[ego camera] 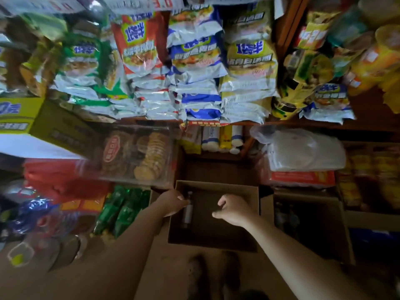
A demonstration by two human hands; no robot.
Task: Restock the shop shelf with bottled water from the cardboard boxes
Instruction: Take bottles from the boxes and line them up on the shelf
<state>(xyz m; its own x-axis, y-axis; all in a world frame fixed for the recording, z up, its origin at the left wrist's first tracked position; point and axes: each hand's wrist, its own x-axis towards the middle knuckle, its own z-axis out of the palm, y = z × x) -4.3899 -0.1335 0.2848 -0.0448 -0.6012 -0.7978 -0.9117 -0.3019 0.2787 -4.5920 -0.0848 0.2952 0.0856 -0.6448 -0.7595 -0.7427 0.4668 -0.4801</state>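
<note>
Below: an open cardboard box (213,215) sits on the floor (129,267) under the shelves, dim inside.
Task item: one water bottle (187,211) stands against the box's left wall; its label is too dark and blurred to read.
Left hand (173,202): at the box's left rim, its grip curled around the bottle's neck.
Right hand (232,210): over the box's middle, fingers loosely bent and apart, touching nothing.
Second box (307,221): just right of the first, open, with dark bottle shapes inside.
Writing: stacked noodle packets (194,61) in green, red, blue and yellow carry large Chinese characters, smeared by motion; a red oval logo marks the clear biscuit pack (138,154).
Surroundings: crowded wooden shop shelf (287,24), green wrapped packs (121,208) on the left, brown floor.
</note>
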